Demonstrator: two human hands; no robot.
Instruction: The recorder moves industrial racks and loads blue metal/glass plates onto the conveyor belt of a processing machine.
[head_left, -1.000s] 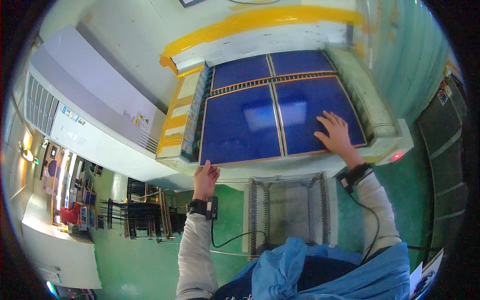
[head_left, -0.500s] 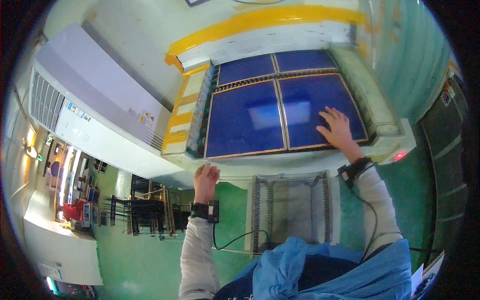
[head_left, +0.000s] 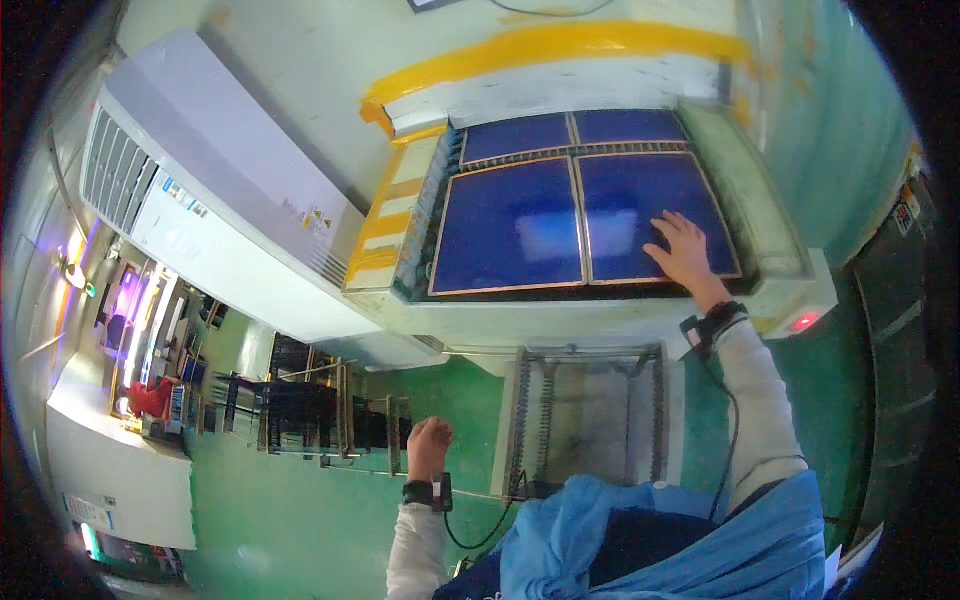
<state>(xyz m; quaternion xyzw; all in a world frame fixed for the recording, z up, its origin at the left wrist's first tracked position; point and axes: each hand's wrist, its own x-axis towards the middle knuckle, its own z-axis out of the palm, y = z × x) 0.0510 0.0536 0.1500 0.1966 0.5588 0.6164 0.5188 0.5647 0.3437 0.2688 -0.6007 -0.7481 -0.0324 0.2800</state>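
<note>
My right hand (head_left: 682,252) is open, its fingers spread over the front right blue panel (head_left: 640,185); it seems to touch the surface, though firm contact is hard to judge. The flat, glossy panel has a thin light border. Beside it lies a matching front left panel (head_left: 505,220). Two more panels lie behind these, a back left one (head_left: 515,137) and a back right one (head_left: 625,125). All rest on the dark roller bed of a pale machine (head_left: 560,318). My left hand (head_left: 429,445) hangs low, left of the machine's front, its fingers curled with nothing visible in them.
A dark-railed rack (head_left: 590,420) stands below the machine's front edge. To the left are a tall white air conditioner (head_left: 250,160) and a cart with black slatted racks (head_left: 305,410). A red light (head_left: 805,322) glows at the machine's right corner. Dark panelling (head_left: 895,300) lines the right side.
My left hand has dropped away from the machine's front edge toward me. The front panels sit slightly deeper on the rollers, with my right hand still over the right one. The view has shifted somewhat.
</note>
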